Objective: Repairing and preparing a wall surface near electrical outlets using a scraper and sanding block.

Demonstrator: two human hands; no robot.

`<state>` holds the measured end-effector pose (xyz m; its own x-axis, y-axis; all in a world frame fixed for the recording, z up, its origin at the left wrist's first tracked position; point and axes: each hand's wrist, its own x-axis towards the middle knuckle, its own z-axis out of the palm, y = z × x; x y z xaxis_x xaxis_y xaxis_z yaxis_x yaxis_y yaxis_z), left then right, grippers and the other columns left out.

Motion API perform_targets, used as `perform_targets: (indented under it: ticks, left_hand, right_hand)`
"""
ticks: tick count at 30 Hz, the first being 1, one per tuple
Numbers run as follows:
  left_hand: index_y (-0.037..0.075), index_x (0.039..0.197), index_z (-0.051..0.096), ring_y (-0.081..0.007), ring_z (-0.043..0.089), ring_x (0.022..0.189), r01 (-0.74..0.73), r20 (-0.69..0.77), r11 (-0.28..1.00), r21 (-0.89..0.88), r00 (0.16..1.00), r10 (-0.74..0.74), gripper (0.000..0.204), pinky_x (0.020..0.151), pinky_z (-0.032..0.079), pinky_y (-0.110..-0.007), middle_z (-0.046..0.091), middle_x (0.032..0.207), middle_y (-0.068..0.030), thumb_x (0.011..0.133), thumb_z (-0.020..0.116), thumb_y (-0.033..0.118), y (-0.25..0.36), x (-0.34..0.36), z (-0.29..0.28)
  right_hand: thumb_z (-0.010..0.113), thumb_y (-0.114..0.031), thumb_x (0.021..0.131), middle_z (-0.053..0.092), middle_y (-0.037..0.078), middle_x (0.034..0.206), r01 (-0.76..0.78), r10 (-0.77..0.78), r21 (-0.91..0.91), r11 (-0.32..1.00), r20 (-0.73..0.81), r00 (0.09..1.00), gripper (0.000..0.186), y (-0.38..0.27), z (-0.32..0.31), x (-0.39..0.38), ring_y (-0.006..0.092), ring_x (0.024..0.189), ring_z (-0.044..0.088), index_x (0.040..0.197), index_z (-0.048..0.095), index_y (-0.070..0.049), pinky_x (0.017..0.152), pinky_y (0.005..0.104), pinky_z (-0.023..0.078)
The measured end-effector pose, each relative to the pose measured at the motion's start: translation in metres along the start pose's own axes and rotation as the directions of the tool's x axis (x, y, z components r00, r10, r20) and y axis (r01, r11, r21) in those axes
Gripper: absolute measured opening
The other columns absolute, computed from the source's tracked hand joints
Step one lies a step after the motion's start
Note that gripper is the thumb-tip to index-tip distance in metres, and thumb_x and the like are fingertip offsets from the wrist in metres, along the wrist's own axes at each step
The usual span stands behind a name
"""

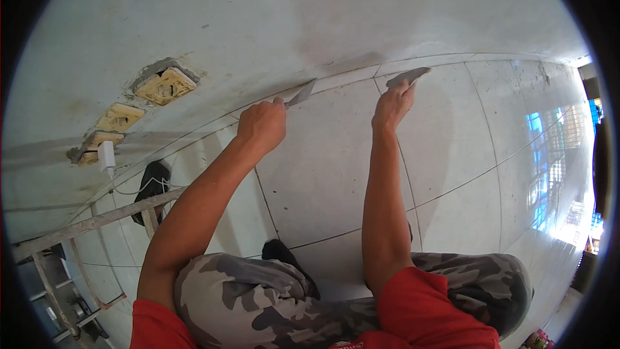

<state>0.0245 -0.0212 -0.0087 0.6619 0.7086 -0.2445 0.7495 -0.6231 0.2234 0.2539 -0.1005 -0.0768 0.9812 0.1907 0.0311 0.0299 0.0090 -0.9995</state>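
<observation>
My left hand (262,123) is closed round the handle of a putty knife (301,94). Its thin metal blade points up and right, close to the pale baseboard (345,76) along the foot of the wall. In my right hand (392,105) is a flat grey scraper blade (408,77), gripped by its near edge. That blade lies just short of the baseboard, above the floor tiles (326,155). The handle of the putty knife is mostly hidden in my fist.
On the left, yellowed outlet plates (166,86) sit in rough cutouts in the wall (252,19). A white charger (106,155) with a cable is plugged in there. Below it are a black object (152,184) and a metal ladder-like frame (90,226). Crumbs dot the tiles.
</observation>
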Motion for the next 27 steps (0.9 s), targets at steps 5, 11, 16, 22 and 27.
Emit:
perform_targets:
  ticks: [5, 11, 16, 22, 27]
  left_hand:
    - [-0.001, 0.09, 0.06, -0.0413, 0.063, 0.078, -0.172, 0.071, 0.974, -0.151, 0.98, 0.184, 0.027, 0.07, 0.047, -0.053, 0.063, 0.079, -0.0235, 0.094, 0.052, 0.025, 0.017, 0.003, -0.007]
    - [0.0, 0.085, 0.062, -0.0276, 0.055, 0.06, -0.143, 0.046, 0.97, -0.197, 0.987, 0.155, 0.032, 0.061, 0.045, -0.04, 0.058, 0.065, -0.0153, 0.095, 0.054, 0.029, -0.027, 0.045, -0.024]
    - [0.005, 0.086, 0.065, -0.0073, 0.044, 0.055, 0.177, 0.515, 0.759, -0.626, 0.825, 0.232, 0.036, 0.05, 0.036, -0.025, 0.048, 0.061, 0.0022, 0.096, 0.053, 0.037, 0.019, 0.022, -0.042]
    - [0.007, 0.085, 0.068, -0.0082, 0.046, 0.056, 0.223, 0.437, 0.707, -0.671, 0.889, 0.134, 0.034, 0.051, 0.037, -0.028, 0.052, 0.062, 0.0002, 0.093, 0.057, 0.038, -0.021, 0.03, -0.031]
    - [0.006, 0.084, 0.066, -0.0065, 0.041, 0.054, 0.269, 0.419, 0.706, -0.655, 0.907, 0.043, 0.034, 0.048, 0.033, -0.025, 0.047, 0.061, 0.0038, 0.095, 0.056, 0.036, -0.024, 0.027, -0.039]
  right_hand:
    - [0.036, -0.021, 0.099, 0.058, 0.013, 0.095, -0.035, 0.033, 0.062, 0.997, 0.021, 0.999, 0.035, 0.008, 0.0, -0.019, 0.0227, 0.084, 0.051, 0.111, 0.052, 0.007, 0.079, 0.0357, 0.043]
    - [0.034, -0.022, 0.1, 0.053, 0.006, 0.086, -0.117, 0.119, 0.243, 0.963, 0.008, 0.993, 0.031, -0.014, 0.002, -0.026, 0.0165, 0.076, 0.045, 0.099, 0.053, 0.002, 0.07, 0.0326, 0.039]
    - [0.035, -0.022, 0.1, 0.056, 0.007, 0.095, -0.186, 0.207, 0.307, 0.933, -0.034, 0.978, 0.032, -0.021, -0.016, -0.013, 0.0168, 0.086, 0.049, 0.106, 0.054, 0.003, 0.076, 0.0302, 0.041]
    - [0.035, -0.023, 0.099, 0.054, 0.012, 0.116, -0.224, 0.222, 0.411, 0.883, 0.053, 0.973, 0.038, -0.013, -0.012, -0.02, 0.022, 0.103, 0.052, 0.122, 0.051, 0.003, 0.092, 0.0348, 0.045]
    - [0.035, -0.023, 0.099, 0.052, 0.013, 0.121, -0.317, 0.324, 0.466, 0.826, 0.066, 0.944, 0.039, -0.014, -0.005, -0.027, 0.0236, 0.105, 0.053, 0.126, 0.049, 0.001, 0.099, 0.0378, 0.044]
